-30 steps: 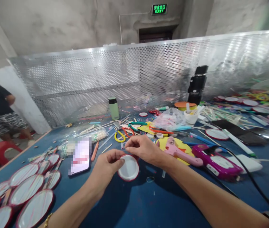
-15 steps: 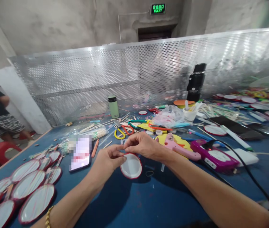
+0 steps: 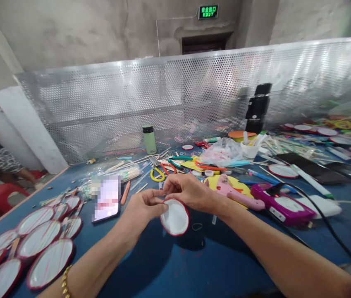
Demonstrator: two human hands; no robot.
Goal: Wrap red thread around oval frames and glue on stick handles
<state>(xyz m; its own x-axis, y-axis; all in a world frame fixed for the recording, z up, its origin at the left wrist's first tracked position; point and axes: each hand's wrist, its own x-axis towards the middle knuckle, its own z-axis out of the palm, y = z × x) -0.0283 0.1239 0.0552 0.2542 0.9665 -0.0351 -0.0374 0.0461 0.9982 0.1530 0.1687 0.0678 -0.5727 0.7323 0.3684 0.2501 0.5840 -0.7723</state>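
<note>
A small white disc with a red rim (image 3: 175, 217) hangs just above the blue table, tilted toward me. My left hand (image 3: 142, 211) pinches it at the upper left edge, its thumb lying over the rim. At the top edge, my right hand (image 3: 187, 191) has its fingers closed against the rim, close to the left fingertips. Whatever small part may sit between the fingertips is hidden. On the table near the disc lies a thin clear loop (image 3: 196, 226). Larger red-rimmed discs (image 3: 39, 239) are piled at the left.
A phone with a lit screen (image 3: 108, 198) lies left of my hands. Beyond them are yellow-handled scissors (image 3: 157, 174), sticks and a green bottle (image 3: 149, 140). To the right are a pink glue gun (image 3: 237, 194), a purple device (image 3: 282, 205) with a black cable, and a black flask (image 3: 258, 108).
The disc sits slightly further right in view and is tilted a little more, its shadow now showing to its right. Both hands keep nearly the same grip. The person at left has shifted left.
</note>
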